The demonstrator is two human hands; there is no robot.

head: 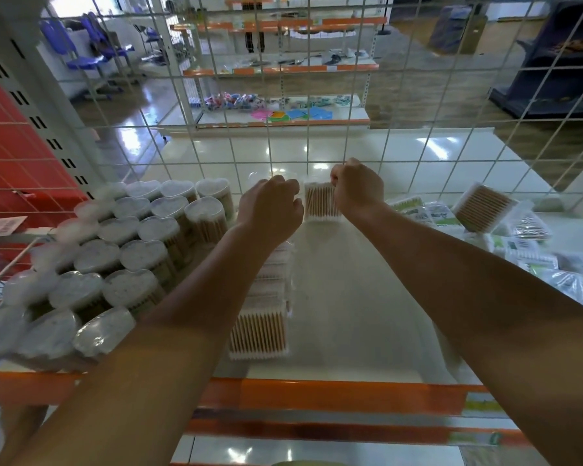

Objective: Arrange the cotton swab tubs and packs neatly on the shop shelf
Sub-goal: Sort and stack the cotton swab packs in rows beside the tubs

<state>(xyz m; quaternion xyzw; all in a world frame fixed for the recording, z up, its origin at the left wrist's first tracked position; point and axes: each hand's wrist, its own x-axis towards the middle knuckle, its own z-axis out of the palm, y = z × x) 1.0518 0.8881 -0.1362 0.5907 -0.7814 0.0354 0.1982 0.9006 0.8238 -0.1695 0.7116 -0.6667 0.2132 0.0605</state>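
1. Head view is showing both hands reaching to the back of the shelf (350, 331), close to the wire grid (216, 146).
2. The right hand (357, 190) is curling its fingers on a square swab pack (320, 203); this grip seems to be setting the pack upright to start a second row.
3. The left hand (270, 206) is also curled, at the far end of the pack row (260, 331); what it is holding, I cannot tell.
4. The heart-lid tubs (132, 253) are standing in tight rows on the left, probably finished.
5. Loose packs (485, 210) are lying in disorder on the right, waiting.
6. Labels are too blurred for reading.
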